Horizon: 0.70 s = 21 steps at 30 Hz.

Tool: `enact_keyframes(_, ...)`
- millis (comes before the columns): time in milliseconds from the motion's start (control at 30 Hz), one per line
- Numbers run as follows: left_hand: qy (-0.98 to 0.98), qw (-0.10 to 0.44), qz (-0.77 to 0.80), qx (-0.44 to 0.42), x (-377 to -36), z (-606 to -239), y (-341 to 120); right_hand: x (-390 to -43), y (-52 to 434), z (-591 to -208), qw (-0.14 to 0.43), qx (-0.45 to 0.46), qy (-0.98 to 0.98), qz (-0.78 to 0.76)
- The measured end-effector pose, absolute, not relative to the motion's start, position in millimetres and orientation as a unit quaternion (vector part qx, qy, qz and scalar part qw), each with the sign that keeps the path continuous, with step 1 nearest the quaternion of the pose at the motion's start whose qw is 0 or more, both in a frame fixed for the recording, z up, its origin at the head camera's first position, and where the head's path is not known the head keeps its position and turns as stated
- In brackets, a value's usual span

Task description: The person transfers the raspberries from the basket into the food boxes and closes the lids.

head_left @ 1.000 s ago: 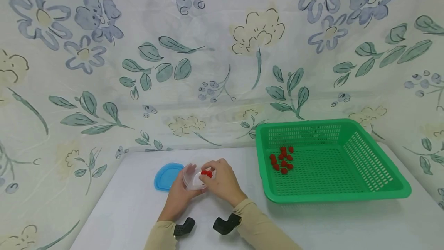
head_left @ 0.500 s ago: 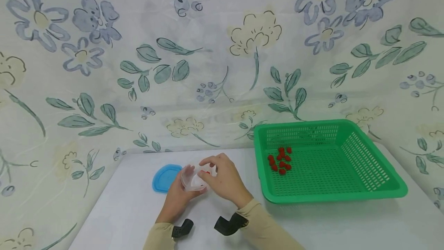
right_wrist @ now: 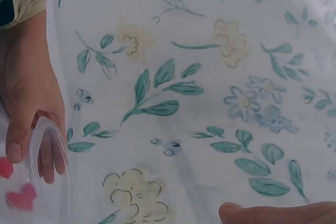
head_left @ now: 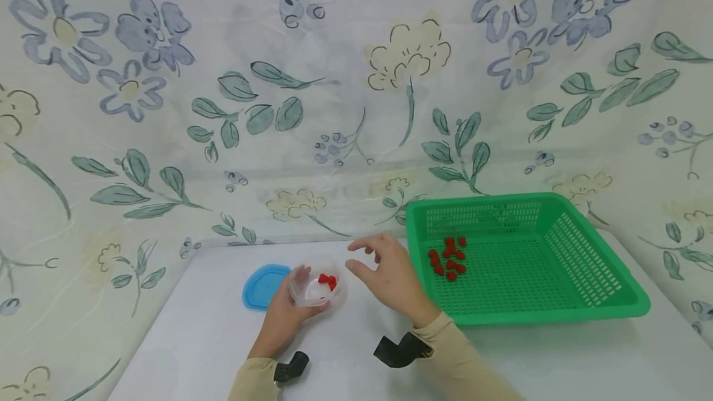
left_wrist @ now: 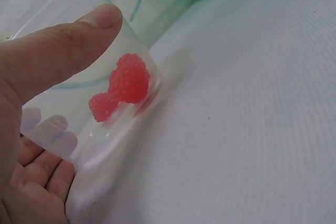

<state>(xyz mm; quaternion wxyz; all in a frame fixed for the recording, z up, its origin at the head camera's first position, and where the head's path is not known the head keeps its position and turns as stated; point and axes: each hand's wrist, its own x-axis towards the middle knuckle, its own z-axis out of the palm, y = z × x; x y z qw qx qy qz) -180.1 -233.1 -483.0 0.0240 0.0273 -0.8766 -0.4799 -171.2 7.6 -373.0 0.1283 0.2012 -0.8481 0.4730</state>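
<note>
Bare left hand (head_left: 284, 317) and bare right hand (head_left: 392, 277); long beige fabric sleeves to both wrists; black angular plastic camera mount strapped under each wrist.

On the table (head_left: 223, 339), a lid (head_left: 263, 286) lay at lower centre-left, a container (head_left: 317, 289) holding raspberries (head_left: 327, 281) just right of it, and a basket (head_left: 523, 258) with more berries (head_left: 447, 256) at lower right.
</note>
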Motion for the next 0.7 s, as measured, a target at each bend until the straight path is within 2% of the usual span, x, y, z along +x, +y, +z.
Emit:
enact_keyframes(133, -0.878, 0.018, -0.478, 0.025, -181.1, -483.3, -234.6, -173.9, 24.2, -368.5, 0.144, 0.196, -0.848, 0.470)
enact_keyframes(400, -0.879, 0.015, -0.476, 0.023, -181.1, -480.8, -234.8, -183.2, 66.4, -358.3, 0.140, 0.188, -0.860, 0.452)
enact_keyframes(700, -0.877, 0.011, -0.479, 0.025, -180.8, -481.6, -233.8, -194.7, 108.8, -361.7, 0.165, 0.193, -0.876, 0.409)
